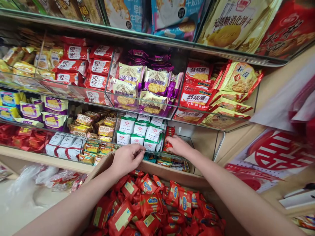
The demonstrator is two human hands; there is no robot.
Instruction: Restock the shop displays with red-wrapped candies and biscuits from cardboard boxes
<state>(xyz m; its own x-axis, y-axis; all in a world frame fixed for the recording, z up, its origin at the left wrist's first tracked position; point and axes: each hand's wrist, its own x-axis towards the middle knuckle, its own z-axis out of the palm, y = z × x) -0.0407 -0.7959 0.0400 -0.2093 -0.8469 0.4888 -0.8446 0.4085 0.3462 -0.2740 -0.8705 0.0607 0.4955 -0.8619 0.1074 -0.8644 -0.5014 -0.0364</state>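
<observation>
My right hand [177, 146] reaches into a clear shelf compartment [197, 139] and its fingers are closed on small red snack packets [168, 135] stacked at the compartment's left side. My left hand [128, 158] hovers just above the edge of a cardboard box [98, 170], fingers curled in a loose fist; I cannot make out anything in it. The box below both arms is full of several red wrapped snack packets [152, 206]. White and green packets [139, 131] fill the compartment beside my right hand.
Clear acrylic shelves [137, 108] hold rows of biscuit and snack packs in red, purple, yellow. Large bags [228, 26] stand on the top shelf. A plastic bag [31, 183] lies on the floor at left. Red and white printed material [278, 154] lies at right.
</observation>
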